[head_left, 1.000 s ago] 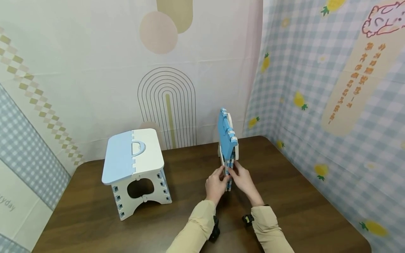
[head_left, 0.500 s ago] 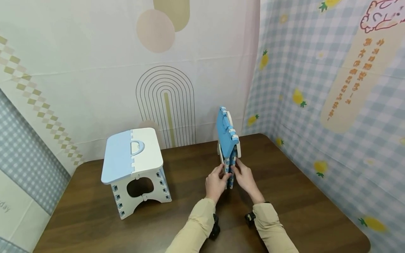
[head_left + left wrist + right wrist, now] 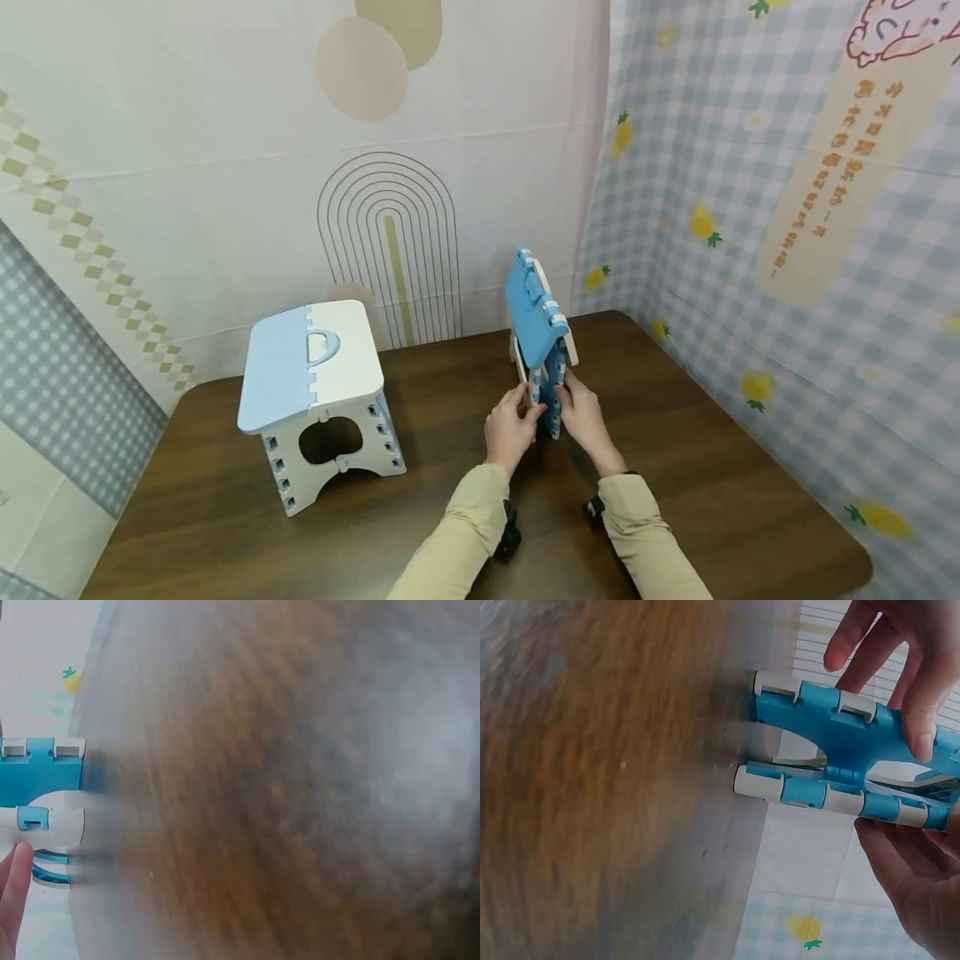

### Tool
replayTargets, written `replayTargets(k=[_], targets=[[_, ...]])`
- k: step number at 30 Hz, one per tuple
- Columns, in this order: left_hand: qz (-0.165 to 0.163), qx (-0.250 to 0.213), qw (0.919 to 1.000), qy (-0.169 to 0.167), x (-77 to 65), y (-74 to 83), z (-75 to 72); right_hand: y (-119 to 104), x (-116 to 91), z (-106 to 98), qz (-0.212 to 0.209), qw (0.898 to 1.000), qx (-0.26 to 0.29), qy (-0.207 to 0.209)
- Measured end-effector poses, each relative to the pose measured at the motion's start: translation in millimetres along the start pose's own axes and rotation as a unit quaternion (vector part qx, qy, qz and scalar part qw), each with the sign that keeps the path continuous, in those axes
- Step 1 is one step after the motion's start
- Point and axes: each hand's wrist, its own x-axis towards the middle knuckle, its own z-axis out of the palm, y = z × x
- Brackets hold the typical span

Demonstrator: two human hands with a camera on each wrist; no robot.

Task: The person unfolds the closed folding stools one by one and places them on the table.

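Observation:
A partly folded blue and white folding step stool (image 3: 534,312) stands on its legs right of the table's middle, its top peaked along the hinge. My left hand (image 3: 510,427) pinches the left leg panel's near edge, thumb on the inner side. The right hand (image 3: 587,417) holds the right leg panel's edge, its fingers on the outer face. In the right wrist view the two leg panels (image 3: 840,735) stand apart, with a hinged piece between them. Only part of the left hand's fingers (image 3: 16,892) shows in the left wrist view, on a white leg edge.
An unfolded stool (image 3: 318,400) with a light blue and white top and a carry handle stands at the left of the brown wooden table (image 3: 450,517). Printed cloth (image 3: 390,100) hangs behind the table, and checked cloth (image 3: 720,167) on the right.
The leg panels of the held stool have spread from nearly together to a visible gap. Its top has opened into a wider peak. The right hand has shifted slightly outward; the view has tilted slightly.

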Motion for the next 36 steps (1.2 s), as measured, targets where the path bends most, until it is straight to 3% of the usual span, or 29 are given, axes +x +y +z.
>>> replayTargets(k=[8,17,36], targets=[[-0.014,0.0,0.9998,-0.012,-0.5,4.2,-4.2,5,0,-5,0.012,1.0,-0.015,0.003],[0.014,0.042,0.9989,0.017,-1.4,-0.9,-11.4,12,1,-10,0.011,1.0,-0.025,0.011],[0.01,0.041,0.9989,0.022,-2.3,-13.0,-23.9,16,3,-16,0.038,0.999,-0.022,-0.027]])
